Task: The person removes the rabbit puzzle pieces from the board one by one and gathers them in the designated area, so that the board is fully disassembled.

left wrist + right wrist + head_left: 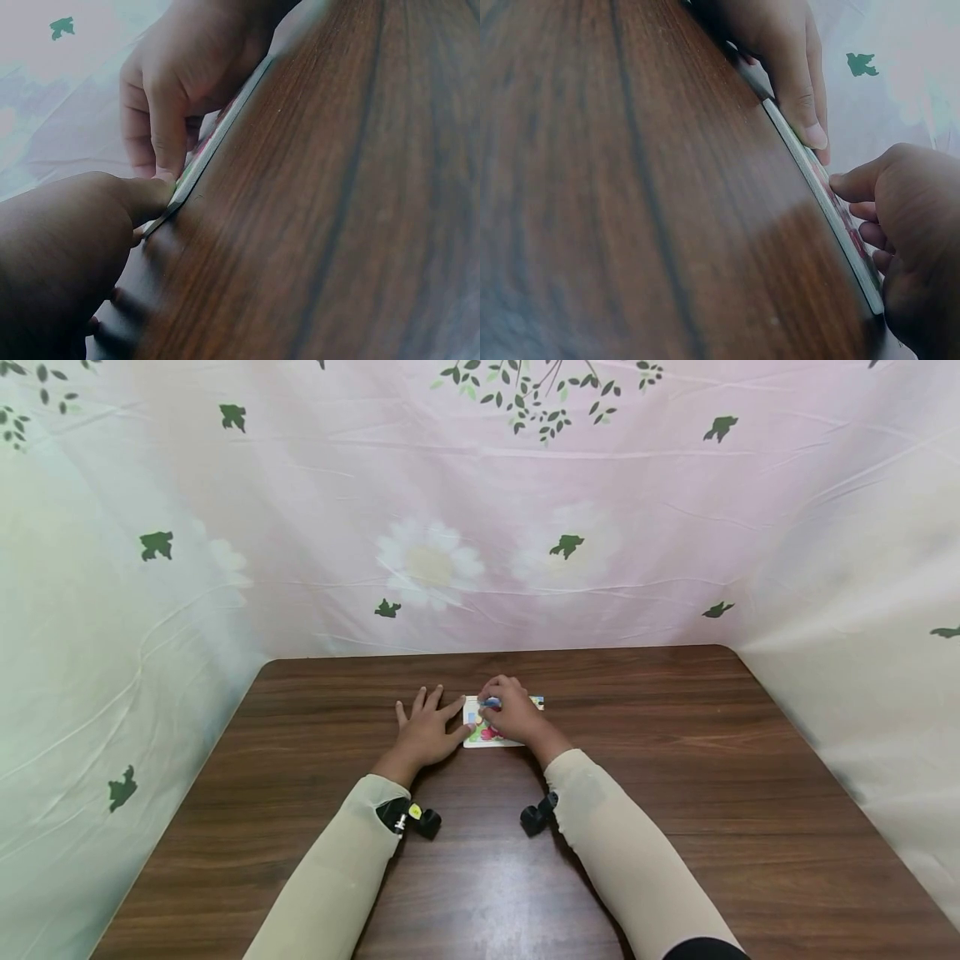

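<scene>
A thin, flat board (pixel 491 744) with a white border and a colourful printed picture lies on the table; pink, green and blue patches show on it. My left hand (pixel 427 735) is spread flat at its left end, with the thumb and forefinger resting on the board's edge. Over the middle of the board, my right hand (pixel 519 714) curls its fingers and pinches a small blue piece (pixel 492 702) close to the surface. The right hand covers much of the picture. From the right wrist view, the board's pale side edge (pixel 825 202) runs below both hands.
The brown wooden table (pixel 675 827) has rounded far corners. A printed cloth (pixel 480 485) with flowers and leaves hangs behind it and along both sides. Black wrist cameras (pixel 537 818) are strapped at both sleeves.
</scene>
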Demonstrator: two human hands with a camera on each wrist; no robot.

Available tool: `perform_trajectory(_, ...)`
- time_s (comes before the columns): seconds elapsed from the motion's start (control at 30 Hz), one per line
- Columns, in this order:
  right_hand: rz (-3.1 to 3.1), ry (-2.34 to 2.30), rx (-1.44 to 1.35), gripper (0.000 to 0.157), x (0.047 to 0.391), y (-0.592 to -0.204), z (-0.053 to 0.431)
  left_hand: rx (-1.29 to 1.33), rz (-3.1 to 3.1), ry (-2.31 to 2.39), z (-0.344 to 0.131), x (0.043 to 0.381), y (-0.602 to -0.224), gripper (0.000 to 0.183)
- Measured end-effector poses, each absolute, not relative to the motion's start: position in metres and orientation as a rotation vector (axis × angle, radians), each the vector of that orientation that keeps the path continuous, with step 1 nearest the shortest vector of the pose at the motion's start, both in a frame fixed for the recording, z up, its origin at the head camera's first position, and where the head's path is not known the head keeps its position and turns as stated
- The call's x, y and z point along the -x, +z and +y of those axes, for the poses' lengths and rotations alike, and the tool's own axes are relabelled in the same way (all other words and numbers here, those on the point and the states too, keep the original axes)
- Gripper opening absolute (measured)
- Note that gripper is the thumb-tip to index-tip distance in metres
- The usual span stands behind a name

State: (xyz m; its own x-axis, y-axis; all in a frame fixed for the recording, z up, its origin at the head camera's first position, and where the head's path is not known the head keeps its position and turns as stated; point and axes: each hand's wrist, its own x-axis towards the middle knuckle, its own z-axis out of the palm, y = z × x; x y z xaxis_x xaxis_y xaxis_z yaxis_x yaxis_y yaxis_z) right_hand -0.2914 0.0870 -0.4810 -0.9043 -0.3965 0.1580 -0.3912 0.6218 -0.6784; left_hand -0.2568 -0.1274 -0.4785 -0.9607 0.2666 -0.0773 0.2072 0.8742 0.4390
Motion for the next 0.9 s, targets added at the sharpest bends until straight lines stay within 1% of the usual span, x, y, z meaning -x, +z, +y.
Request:
perform_trajectory(0.23,2.823,-1.173,0.651,0.014,0.2933,-0.4837,0.0873,-0.369,2.923,0.602,-0.1279,0.2568,-0.4783,0.069)
perform_trajectory(0.9,2.803,-1.186,0.652,0.010,0.2908,-0.4781,0.0867,-0.372,2.928,0.595,-0.1273,0.2571,-0.4784,0.070)
